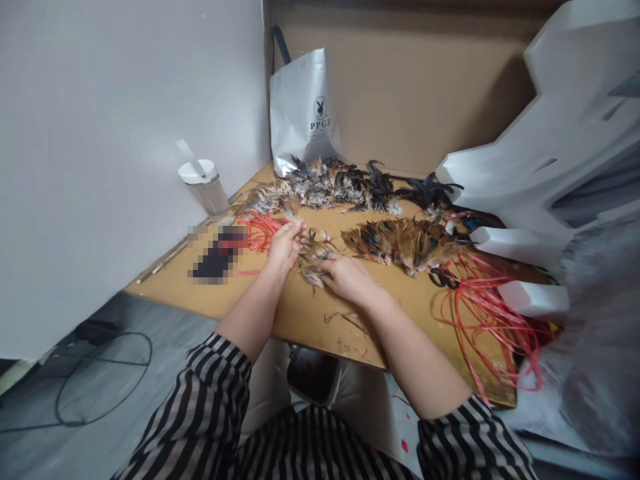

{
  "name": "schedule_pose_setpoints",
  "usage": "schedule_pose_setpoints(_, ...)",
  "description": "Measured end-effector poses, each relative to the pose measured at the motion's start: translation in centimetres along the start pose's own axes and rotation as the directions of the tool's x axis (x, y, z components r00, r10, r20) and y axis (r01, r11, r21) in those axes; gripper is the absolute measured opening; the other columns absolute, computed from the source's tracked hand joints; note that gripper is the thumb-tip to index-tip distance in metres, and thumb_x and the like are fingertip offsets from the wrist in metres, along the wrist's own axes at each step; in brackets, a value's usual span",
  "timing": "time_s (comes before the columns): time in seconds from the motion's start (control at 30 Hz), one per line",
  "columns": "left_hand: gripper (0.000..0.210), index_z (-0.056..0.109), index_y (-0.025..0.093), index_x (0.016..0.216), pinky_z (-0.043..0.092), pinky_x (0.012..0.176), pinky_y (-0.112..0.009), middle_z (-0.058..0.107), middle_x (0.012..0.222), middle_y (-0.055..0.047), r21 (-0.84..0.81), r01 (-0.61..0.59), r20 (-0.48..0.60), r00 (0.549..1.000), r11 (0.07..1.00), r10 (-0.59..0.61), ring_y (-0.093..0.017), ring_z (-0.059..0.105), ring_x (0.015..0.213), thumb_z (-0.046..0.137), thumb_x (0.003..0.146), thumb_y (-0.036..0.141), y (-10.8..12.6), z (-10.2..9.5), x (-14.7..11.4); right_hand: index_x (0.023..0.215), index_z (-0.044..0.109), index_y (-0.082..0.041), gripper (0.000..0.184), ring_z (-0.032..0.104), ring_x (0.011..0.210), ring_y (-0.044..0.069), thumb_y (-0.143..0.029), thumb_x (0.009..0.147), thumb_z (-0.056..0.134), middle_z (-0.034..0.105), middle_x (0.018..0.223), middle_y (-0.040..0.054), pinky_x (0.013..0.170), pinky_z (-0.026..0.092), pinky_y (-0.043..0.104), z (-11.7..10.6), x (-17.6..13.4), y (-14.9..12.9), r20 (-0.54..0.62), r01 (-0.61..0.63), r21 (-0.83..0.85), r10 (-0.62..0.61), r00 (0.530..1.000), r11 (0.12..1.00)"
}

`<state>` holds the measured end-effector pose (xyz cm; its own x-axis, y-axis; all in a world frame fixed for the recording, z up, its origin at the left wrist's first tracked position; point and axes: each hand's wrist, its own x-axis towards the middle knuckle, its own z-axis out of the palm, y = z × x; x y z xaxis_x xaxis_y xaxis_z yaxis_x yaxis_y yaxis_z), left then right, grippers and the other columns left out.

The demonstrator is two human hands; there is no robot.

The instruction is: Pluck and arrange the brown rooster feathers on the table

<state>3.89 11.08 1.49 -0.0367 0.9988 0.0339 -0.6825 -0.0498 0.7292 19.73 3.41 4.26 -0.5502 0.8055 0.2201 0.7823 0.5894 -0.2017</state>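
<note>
My left hand (286,245) is pinched at the fingertips on a small light feather (291,211) that sticks up from them. My right hand (349,277) reaches in from the right, its fingers curled on a small pile of brown feathers (314,259) lying on the table. Just behind my left hand lies a bundle of red plastic strings (261,230). To the right of my right hand spreads a larger pile of brown and dark feathers (407,245).
Mixed feathers (330,185) line the back, before a silver bag (303,107). A lidded cup (206,190) stands at the left wall. Black scissors (444,277) and long red strings (475,320) lie right, near white foam pieces (535,297). The wooden table's (300,317) front edge is near me.
</note>
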Motion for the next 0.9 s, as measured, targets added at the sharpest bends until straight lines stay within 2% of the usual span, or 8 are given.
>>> schedule_pose_setpoints(0.1, 0.015, 0.058, 0.012, 0.071, 0.038, 0.046, -0.015, 0.06, 0.068, -0.002, -0.012, -0.003, 0.004, 1.0, 1.0, 0.003, -0.005, 0.052, 0.053, 0.069, 0.063, 0.018, 0.0, -0.1, 0.1, 0.079, 0.064, -0.019, 0.02, 0.053, 0.07, 0.016, -0.023, 0.08, 0.045, 0.06, 0.082, 0.0076, 0.062, 0.034, 0.026, 0.3, 0.1, 0.0, -0.003, -0.047, -0.082, 0.047, 0.999, 0.996)
schedule_pose_setpoints(0.27, 0.014, 0.058, 0.012, 0.072, 0.038, 0.047, -0.015, 0.06, 0.069, -0.001, -0.018, 0.008, -0.002, 1.0, 1.0, -0.008, -0.004, 0.052, 0.053, 0.068, 0.065, 0.016, 0.1, -0.1, 0.1, 0.072, 0.062, -0.018, 0.018, 0.053, 0.07, 0.014, -0.019, 0.079, 0.045, 0.059, 0.078, 0.0053, 0.065, 0.035, 0.024, -0.1, 0.2, 0.7, -0.022, -0.039, 0.028, 0.039, 0.999, 0.999)
schedule_pose_setpoints(0.47, 0.013, 0.058, 0.012, 0.072, 0.038, 0.046, -0.015, 0.059, 0.068, -0.001, -0.014, 0.007, -0.018, 1.0, 1.0, -0.007, -0.004, 0.052, 0.052, 0.068, 0.065, 0.016, 0.2, 0.0, 0.0, 0.086, 0.063, -0.021, 0.017, 0.054, 0.076, 0.015, -0.02, 0.077, 0.049, 0.059, 0.085, 0.005, 0.067, 0.037, 0.024, 0.2, -0.1, 0.7, -0.007, 0.034, 0.035, -0.034, 0.999, 0.999)
schedule_pose_setpoints(0.63, 0.013, 0.057, 0.013, 0.071, 0.038, 0.047, -0.015, 0.059, 0.068, -0.001, -0.01, 0.018, -0.014, 1.0, 1.0, -0.018, -0.004, 0.052, 0.053, 0.068, 0.065, 0.016, 0.2, 0.0, 0.0, 0.079, 0.064, -0.019, 0.017, 0.054, 0.069, 0.016, -0.02, 0.078, 0.047, 0.059, 0.082, 0.008, 0.062, 0.036, 0.026, 1.0, 0.0, 0.3, -0.011, -0.053, -0.026, 0.053, 0.999, 0.998)
schedule_pose_setpoints(0.73, 0.014, 0.056, 0.012, 0.071, 0.039, 0.048, -0.015, 0.059, 0.069, -0.001, -0.016, 0.014, -0.012, 1.0, 1.0, -0.014, -0.005, 0.053, 0.054, 0.068, 0.065, 0.017, 0.1, -0.1, 0.0, 0.068, 0.062, -0.017, 0.015, 0.053, 0.068, 0.014, -0.02, 0.075, 0.049, 0.06, 0.075, 0.0055, 0.063, 0.037, 0.024, 1.0, 0.3, 0.7, -0.058, -0.057, 0.165, 0.067, 0.996, 0.985)
schedule_pose_setpoints(0.8, 0.014, 0.057, 0.012, 0.072, 0.039, 0.048, -0.015, 0.06, 0.07, -0.001, -0.02, 0.009, -0.007, 1.0, 1.0, -0.009, -0.005, 0.053, 0.055, 0.068, 0.065, 0.017, 0.1, -0.2, 0.1, 0.063, 0.061, -0.016, 0.013, 0.051, 0.063, 0.012, -0.021, 0.072, 0.052, 0.059, 0.067, 0.0027, 0.061, 0.037, 0.023, 0.9, 0.5, 1.1, -0.083, -0.076, 0.381, 0.116, 0.99, 0.922)
schedule_pose_setpoints(0.87, 0.014, 0.057, 0.013, 0.072, 0.039, 0.048, -0.014, 0.06, 0.07, -0.001, -0.021, 0.009, -0.009, 1.0, 1.0, -0.009, -0.004, 0.053, 0.055, 0.068, 0.065, 0.017, 0.1, -0.3, 0.1, 0.064, 0.06, -0.015, 0.012, 0.047, 0.052, 0.009, -0.025, 0.069, 0.056, 0.056, 0.058, -0.0002, 0.053, 0.035, 0.021, 0.7, 0.7, 1.4, -0.056, -0.148, 0.637, 0.237, 0.97, 0.757)
schedule_pose_setpoints(0.9, 0.014, 0.057, 0.013, 0.072, 0.039, 0.048, -0.014, 0.06, 0.069, -0.001, -0.021, 0.011, -0.011, 1.0, 1.0, -0.011, -0.004, 0.053, 0.055, 0.068, 0.065, 0.017, 0.1, -0.3, 0.1, 0.066, 0.06, -0.015, 0.013, 0.044, 0.047, 0.008, -0.028, 0.068, 0.058, 0.055, 0.055, -0.0014, 0.048, 0.033, 0.021, 0.6, 0.7, 1.6, -0.02, -0.183, 0.759, 0.303, 0.953, 0.625)
